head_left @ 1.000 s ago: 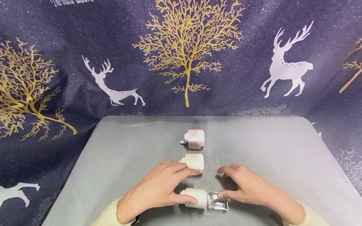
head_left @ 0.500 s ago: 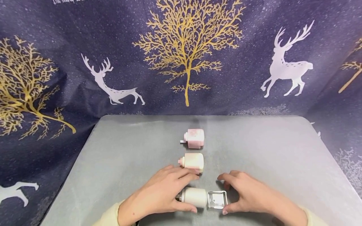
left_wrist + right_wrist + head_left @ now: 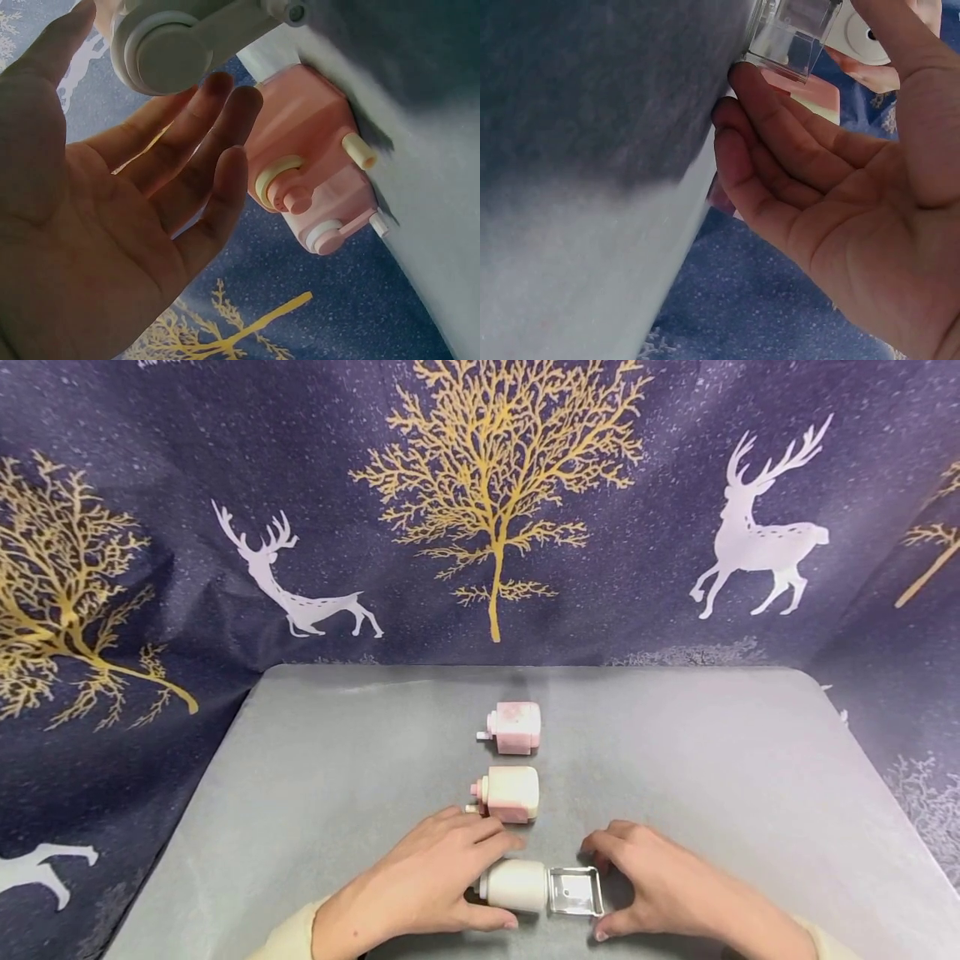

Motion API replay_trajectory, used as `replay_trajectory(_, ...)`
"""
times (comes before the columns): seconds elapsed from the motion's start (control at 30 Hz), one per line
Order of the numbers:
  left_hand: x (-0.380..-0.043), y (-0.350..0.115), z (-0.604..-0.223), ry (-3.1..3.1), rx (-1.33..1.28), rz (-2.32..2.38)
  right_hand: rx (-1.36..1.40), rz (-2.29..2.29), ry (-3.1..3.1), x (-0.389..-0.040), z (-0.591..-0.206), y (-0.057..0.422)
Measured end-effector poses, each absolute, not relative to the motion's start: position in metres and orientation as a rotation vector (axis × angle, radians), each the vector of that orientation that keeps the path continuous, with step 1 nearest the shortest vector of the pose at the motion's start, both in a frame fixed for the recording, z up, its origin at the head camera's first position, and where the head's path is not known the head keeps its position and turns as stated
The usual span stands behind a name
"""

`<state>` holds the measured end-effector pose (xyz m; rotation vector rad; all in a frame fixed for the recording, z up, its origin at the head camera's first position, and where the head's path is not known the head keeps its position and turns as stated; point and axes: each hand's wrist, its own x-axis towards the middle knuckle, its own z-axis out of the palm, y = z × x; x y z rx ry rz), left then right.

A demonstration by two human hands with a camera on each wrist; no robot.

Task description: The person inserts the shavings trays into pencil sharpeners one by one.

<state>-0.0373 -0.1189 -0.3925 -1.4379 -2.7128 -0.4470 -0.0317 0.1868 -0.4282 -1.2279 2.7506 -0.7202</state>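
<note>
A dark blue backdrop cloth (image 3: 480, 510) printed with gold trees and white deer hangs behind a grey surface (image 3: 712, 777). On that surface three small pencil sharpeners lie in a line running away from the person.

The left hand (image 3: 427, 885) rests at the near edge with its fingers spread and fairly straight, the thumb against the near side of the white sharpener (image 3: 516, 885) and the fingertips reaching towards the cream-and-pink sharpener (image 3: 512, 793) in the middle of the line; it cups the white one loosely rather than clamping it. The right hand (image 3: 667, 885) lies opposite, fingers relaxed and open, its thumb and fingertips around the clear shavings drawer (image 3: 576, 891), which sticks out of the white sharpener's right end. The pink sharpener (image 3: 514, 727) sits farthest away, well apart from both hands.
</note>
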Motion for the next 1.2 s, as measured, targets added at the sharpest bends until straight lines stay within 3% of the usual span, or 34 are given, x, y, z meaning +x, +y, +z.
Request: replay_trajectory(1.2, -0.0371, -0.1181, -0.3990, -2.706, -1.475, -0.463, -1.179, -0.717, 2.731, -0.0278, -0.4280, 0.1791)
